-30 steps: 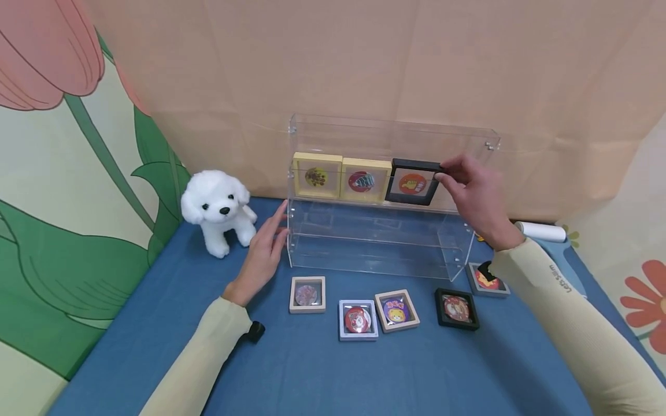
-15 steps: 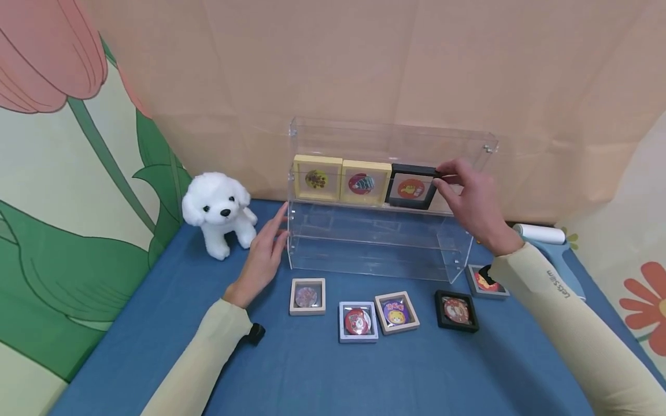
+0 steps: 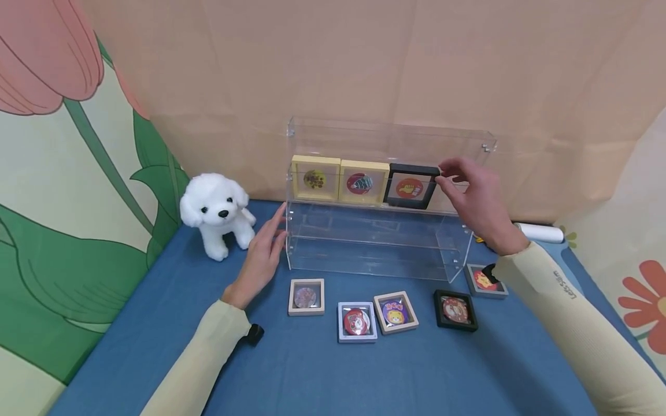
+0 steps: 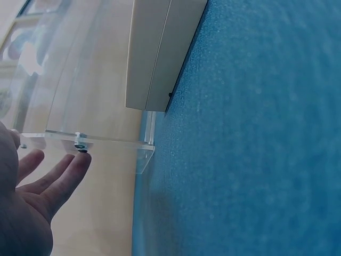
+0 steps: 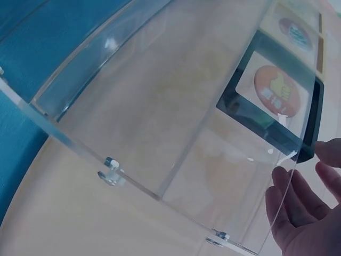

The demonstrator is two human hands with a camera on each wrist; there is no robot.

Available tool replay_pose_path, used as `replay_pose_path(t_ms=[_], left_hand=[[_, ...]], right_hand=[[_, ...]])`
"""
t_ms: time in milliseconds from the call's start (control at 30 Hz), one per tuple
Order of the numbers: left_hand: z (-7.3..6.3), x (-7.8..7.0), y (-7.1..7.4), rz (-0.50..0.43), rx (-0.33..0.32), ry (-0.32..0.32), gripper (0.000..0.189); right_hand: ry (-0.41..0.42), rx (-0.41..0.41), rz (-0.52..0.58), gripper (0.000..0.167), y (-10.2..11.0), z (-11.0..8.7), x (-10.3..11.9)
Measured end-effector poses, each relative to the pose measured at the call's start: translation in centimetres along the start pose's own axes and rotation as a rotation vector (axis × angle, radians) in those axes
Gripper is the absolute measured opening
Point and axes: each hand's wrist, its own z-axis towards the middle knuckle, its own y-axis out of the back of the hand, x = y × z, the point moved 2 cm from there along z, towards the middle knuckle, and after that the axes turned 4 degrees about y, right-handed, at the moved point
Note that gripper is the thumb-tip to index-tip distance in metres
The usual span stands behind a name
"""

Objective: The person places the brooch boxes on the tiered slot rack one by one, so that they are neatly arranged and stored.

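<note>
A clear acrylic display shelf (image 3: 364, 254) stands on the blue cloth. On its upper tier two yellow frames (image 3: 365, 183) sit side by side, with a black frame (image 3: 411, 186) leaning to their right; a red badge with a yellow thumbs-up shows inside it. My right hand (image 3: 481, 199) pinches the black frame at its upper right corner; in the right wrist view the thumb (image 5: 327, 152) meets that corner while the other fingers hang loosely curled. My left hand (image 3: 260, 257) rests its extended fingers against the shelf's left side, near a metal screw (image 4: 81, 144).
Several badge frames lie before the shelf, including a beige one (image 3: 306, 297), a lilac one (image 3: 356, 322), a black one (image 3: 455, 310) and a grey one (image 3: 486, 281). A white plush dog (image 3: 215, 214) stands at left. Behind my right wrist lies a lint roller (image 3: 541, 233).
The black frame has shifted slightly left, close up to the neighbouring yellow frame, with my right hand still at its corner. My left hand keeps its place on the shelf.
</note>
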Motion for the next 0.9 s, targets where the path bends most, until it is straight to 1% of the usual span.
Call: replay_pose_path(t_ms=[167, 367, 600, 767, 900], left_hand=[[-0.2, 0.0, -0.1, 0.003, 0.000, 0.002, 0.065], [-0.2, 0.0, 0.0, 0.006, 0.006, 0.018, 0.065], [-0.1, -0.1, 0.1, 0.006, -0.002, 0.011, 0.067], [-0.1, -0.1, 0.1, 0.001, 0.006, 0.017, 0.066], [0.0, -0.2, 0.0, -0.003, 0.011, 0.021, 0.065]], right_hand=[[0.029, -0.021, -0.018, 0.029, 0.3, -0.1, 0.1], [0.054, -0.051, -0.009, 0.029, 0.8, -0.2, 0.6], [0.110, -0.097, -0.004, 0.029, 1.3, -1.1, 0.8], [0.106, -0.104, 0.010, 0.029, 1.7, -1.9, 0.7], [0.090, -0.094, 0.015, 0.029, 2.0, -2.6, 0.7]])
